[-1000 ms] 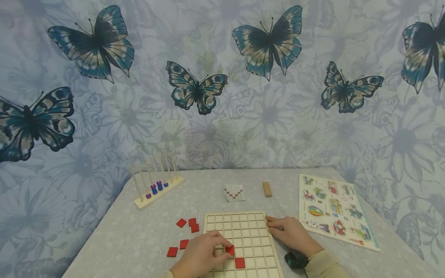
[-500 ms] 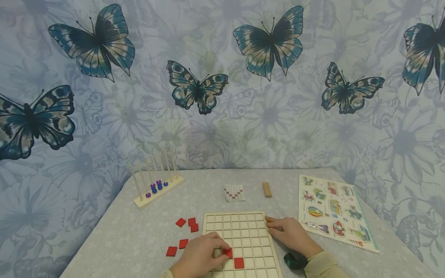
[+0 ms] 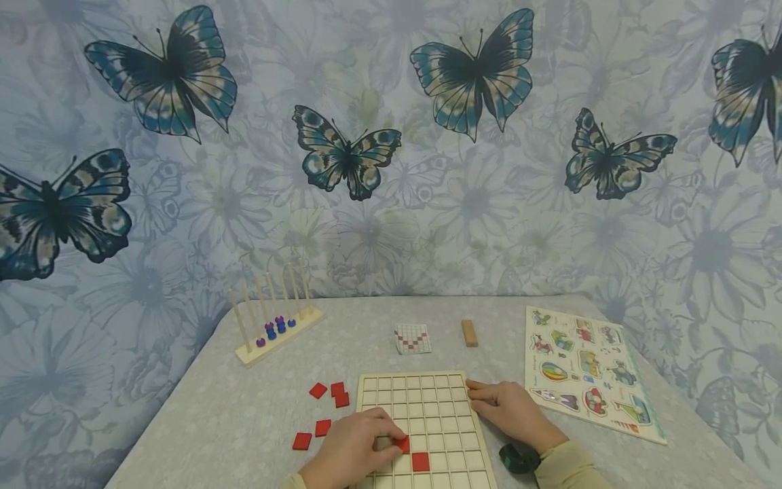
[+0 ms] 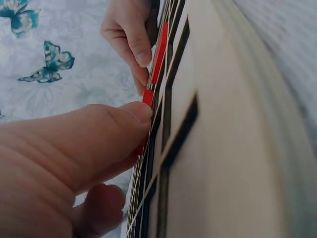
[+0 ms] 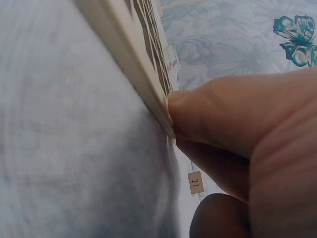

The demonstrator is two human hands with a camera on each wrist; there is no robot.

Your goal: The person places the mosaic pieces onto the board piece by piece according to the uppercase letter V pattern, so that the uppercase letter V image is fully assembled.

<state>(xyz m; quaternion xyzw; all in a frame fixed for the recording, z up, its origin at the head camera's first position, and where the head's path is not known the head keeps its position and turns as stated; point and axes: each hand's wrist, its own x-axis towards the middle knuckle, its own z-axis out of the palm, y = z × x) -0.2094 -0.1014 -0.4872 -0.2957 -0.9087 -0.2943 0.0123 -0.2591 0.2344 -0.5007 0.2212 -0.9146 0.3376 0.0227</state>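
On the wooden grid board [image 3: 427, 390], my left hand [image 3: 351, 441] pinches a red square tile [image 3: 402, 445] between thumb and fingers, low over a cell left of the middle. The left wrist view shows the thumb at the edge of that tile [image 4: 147, 97], close against the board. Another red tile [image 3: 420, 462] lies in a cell just to its lower right. My right hand [image 3: 513, 411] rests at the board's right edge, its thumb and forefinger extended against the side near the far corner. The right wrist view has the thumb tip [image 5: 179, 101] right at the rim.
Several loose red tiles [image 3: 323, 428] lie left of the board. Behind it are a small pattern card [image 3: 413, 339] and a wooden block [image 3: 469, 333]. A peg stand [image 3: 281, 339] with beads is back left; a picture puzzle board [image 3: 586, 367] lies to the right.
The left hand has lowered the red tile slightly and moved it a little left, so it now lies flatter over the cell. The right hand stays at the board's edge.
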